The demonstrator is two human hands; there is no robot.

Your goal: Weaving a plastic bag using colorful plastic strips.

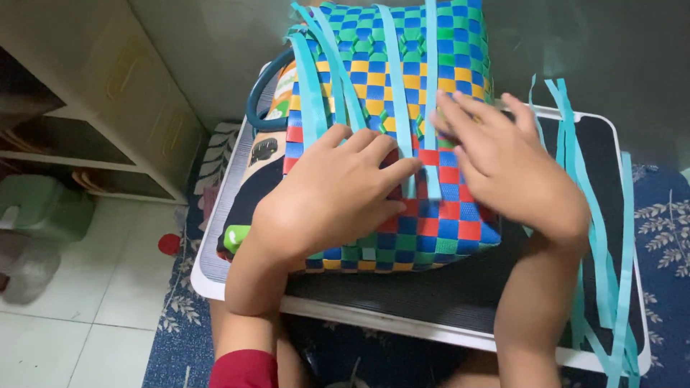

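A woven plastic basket (431, 215) in a blue, green, yellow and red check lies on a small black table with a white rim (237, 291). Several loose teal strips (392, 86) run down over its face. My left hand (334, 190) presses flat on the basket, fingertips against a teal strip at the red band. My right hand (507, 162) rests beside it on the basket's right part, blurred, fingers over the weave next to another strip. A dark teal handle (262, 118) curves out at the basket's upper left.
More teal strips (607, 266) hang over the table's right edge. A small green object (236, 237) lies at the table's left. A white shelf unit (108, 108) stands at left, a pale green stool (39, 208) on the tiled floor, and a blue patterned rug (665, 237) lies beneath.
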